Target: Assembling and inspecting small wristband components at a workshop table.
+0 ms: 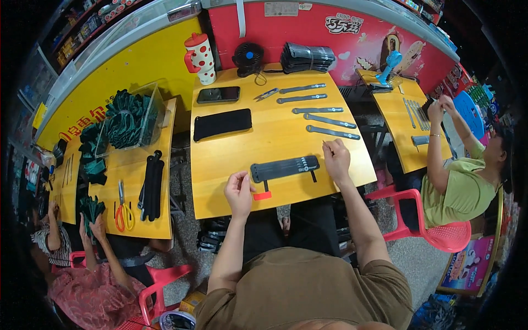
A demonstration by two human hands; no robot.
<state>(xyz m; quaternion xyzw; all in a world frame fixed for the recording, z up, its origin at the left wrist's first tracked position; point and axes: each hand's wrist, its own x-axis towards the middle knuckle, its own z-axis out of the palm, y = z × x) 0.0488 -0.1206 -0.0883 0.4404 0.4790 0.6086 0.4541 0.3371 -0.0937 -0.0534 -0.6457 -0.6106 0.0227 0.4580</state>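
Note:
A stack of flat dark grey straps (284,169) lies across the near part of my yellow table, between my hands. Two short black strips stick out from its near edge, and a small red piece (262,196) sits by the left one. My left hand (238,193) is just left of the stack, thumb and fingers drawn together; what they hold, if anything, is hidden. To the right of the stack, my right hand (337,160) pinches with thumb and forefinger around something thin and too small to name. Beyond it, several single grey straps (332,121) lie spread out.
A black cloth pouch (222,125), a phone (218,94), thread snips (267,94), a spotted tumbler (204,61), a black fan (248,58) and a strap bundle (308,57) occupy the table's far side. Co-workers sit at tables left and right; one wears a green shirt (459,190).

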